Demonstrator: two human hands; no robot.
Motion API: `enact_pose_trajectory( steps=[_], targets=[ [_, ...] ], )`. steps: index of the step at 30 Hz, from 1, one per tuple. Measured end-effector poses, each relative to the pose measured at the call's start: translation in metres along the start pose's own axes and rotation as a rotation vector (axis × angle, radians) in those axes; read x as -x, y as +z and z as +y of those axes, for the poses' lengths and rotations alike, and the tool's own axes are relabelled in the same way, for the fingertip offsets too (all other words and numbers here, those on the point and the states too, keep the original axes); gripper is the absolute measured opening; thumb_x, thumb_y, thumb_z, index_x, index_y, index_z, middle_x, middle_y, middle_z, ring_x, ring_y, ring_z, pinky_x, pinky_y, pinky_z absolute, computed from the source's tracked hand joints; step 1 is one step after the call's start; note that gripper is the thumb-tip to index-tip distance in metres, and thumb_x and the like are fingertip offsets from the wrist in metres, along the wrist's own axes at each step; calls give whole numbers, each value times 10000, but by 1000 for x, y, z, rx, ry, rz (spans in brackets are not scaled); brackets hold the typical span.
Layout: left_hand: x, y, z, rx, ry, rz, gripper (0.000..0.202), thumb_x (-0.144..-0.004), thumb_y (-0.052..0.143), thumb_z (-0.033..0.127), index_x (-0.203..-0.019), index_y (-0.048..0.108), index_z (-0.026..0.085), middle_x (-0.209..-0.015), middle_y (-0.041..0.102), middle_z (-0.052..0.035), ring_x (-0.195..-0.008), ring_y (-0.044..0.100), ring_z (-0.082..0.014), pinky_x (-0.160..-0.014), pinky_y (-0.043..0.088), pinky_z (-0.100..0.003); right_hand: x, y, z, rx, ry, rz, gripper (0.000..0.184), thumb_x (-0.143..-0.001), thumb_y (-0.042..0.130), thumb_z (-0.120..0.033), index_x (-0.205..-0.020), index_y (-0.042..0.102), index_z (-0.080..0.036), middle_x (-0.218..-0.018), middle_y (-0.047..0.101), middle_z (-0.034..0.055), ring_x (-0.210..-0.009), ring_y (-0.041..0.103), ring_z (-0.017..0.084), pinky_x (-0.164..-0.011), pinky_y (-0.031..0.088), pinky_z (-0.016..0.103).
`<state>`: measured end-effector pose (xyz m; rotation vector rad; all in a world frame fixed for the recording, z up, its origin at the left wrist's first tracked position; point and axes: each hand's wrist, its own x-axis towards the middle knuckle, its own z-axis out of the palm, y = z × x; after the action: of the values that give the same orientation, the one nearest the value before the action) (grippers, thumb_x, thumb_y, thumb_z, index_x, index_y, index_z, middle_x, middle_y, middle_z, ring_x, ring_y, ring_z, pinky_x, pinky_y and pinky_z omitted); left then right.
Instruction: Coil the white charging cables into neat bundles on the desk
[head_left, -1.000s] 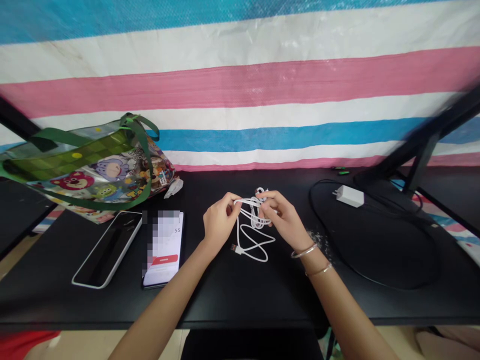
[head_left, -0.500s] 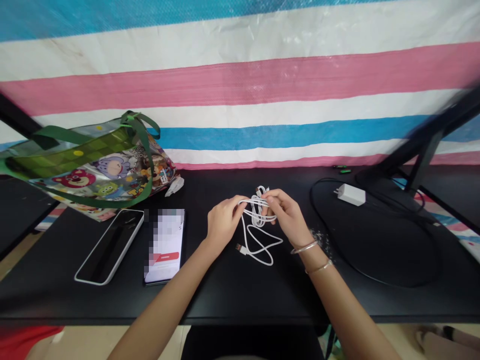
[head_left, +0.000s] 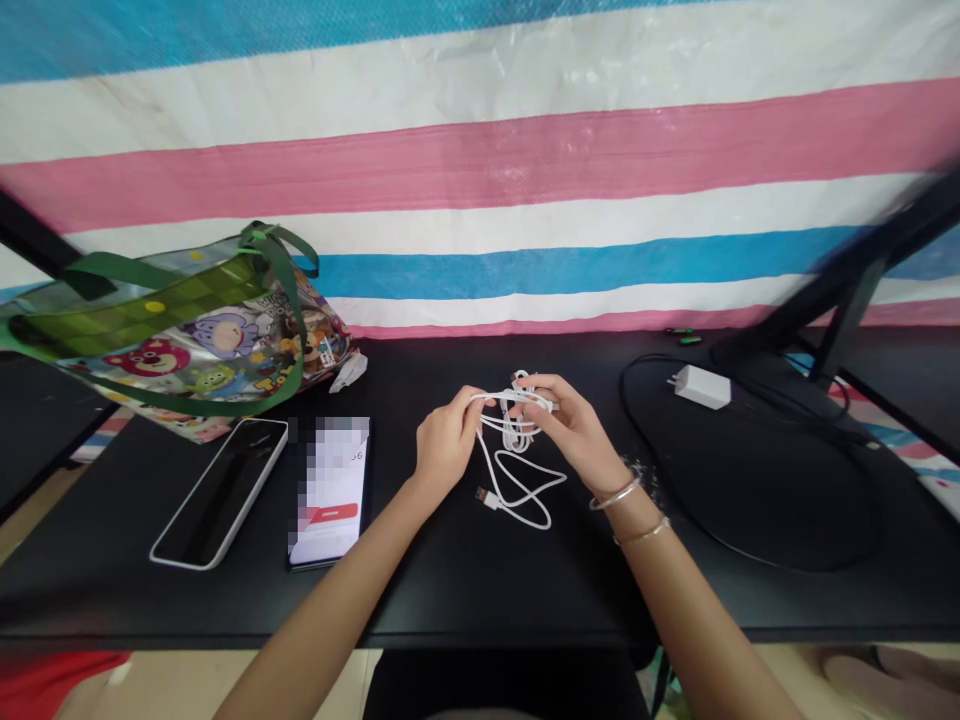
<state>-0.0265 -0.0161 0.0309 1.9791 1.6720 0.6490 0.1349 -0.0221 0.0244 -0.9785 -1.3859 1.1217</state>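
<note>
Over the black desk (head_left: 480, 590), left hand (head_left: 446, 450) and right hand (head_left: 574, 435) both pinch shut on a looped white USB cable (head_left: 514, 432)! Its plug (head_left: 487, 498) lies loose below them.

Probably a makeshift home workspace, though the view is limited: a striped woven tarp (head_left: 480, 150) hangs behind the black tabletop (head_left: 480, 600), with a cartoon tote bag (head_left: 202, 345) left of the left grip (head_left: 446, 450).

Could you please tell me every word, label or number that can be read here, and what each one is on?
"56", last digits uncertain, on the phone screen; the rest is pixelated.
"To", partly legible yellow letters, on the printed bag; other print too small.
Nothing legible on the white USB cable or white charger.
</note>
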Motion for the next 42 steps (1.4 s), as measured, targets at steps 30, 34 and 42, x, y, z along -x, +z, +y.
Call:
enact_pose_trajectory(
  steps=[30,34,42],
  targets=[
    [0,-2,2,-106,-19,13,291,-961,323,248,-1041,602,273,-712,679,35,-750,675,-187,-596,354,-224,2,2,3,260,-85,79,295,-893,446,-485,-983,550,-224,-695,679,4,-639,647,173,-658,511,309],
    [0,0,1,-59,-21,8,290,-954,319,252,-1014,602,271,-671,663,44,-717,669,-183,-588,353,-223,3,2,5,126,-43,70,345,-878,468,-549,-988,547,-232,-768,718,24,-749,673,194,-742,513,343],
    [-1,1,0,79,-23,-5,281,-938,321,255,-962,601,257,-624,640,55,-653,644,-161,-614,387,-220,4,3,2,-72,121,39,339,-847,493,-532,-985,564,-231,-930,704,52,-865,668,216,-787,502,352]
  ],
)
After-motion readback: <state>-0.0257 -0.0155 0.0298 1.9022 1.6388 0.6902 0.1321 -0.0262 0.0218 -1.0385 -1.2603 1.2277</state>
